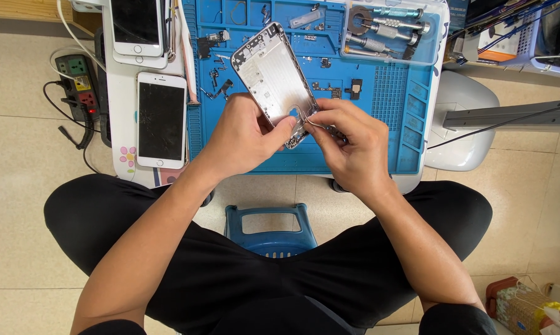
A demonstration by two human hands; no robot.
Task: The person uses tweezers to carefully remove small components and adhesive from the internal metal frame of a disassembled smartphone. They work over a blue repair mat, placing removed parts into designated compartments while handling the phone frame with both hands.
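both hands meet over the near edge of the blue repair mat [385,99], which covers the small white table [121,93]. left hand [239,136] grips the lower end of a bare silver phone housing [272,80], tilting it up with its open inside toward the head camera, probably so the bottom edge can be seen and steadied. right hand [348,146] pinches fine metal tweezers [314,123] whose tip touches the housing's bottom corner, fingers bunched close, likely for control. tiny screws and small parts [323,87] lie spread on the mat, likely to stay sorted. a clear tray of screwdrivers [388,28] sits at the far right, within reach. two white phones [161,118] lie left of the mat, apart from the work.
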